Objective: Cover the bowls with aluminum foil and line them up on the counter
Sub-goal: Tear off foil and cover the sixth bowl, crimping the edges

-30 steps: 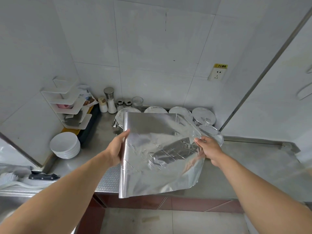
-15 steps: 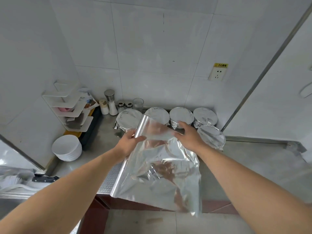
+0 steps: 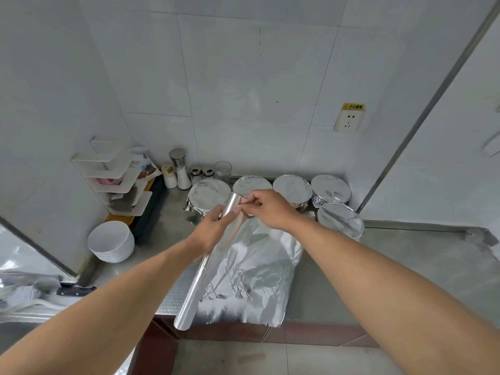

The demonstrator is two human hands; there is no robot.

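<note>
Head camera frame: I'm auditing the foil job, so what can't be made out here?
- Second foil-covered bowl in the back row: its front is hidden by the right hand.
- Shiny aluminium foil roll: its middle is hidden by the left hand.
- Bowl contents: hidden under foil.
- Stack of white bowls: count too small to tell.
- Yellow label above the socket: too small to read.

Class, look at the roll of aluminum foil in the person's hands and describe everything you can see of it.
The foil roll is a long, shiny silver tube, angled from the counter's front edge up toward the covered bowls. A crinkled sheet hangs unrolled from its right side over the steel counter. The left hand grips its upper part; the right hand pinches its top end.
</note>
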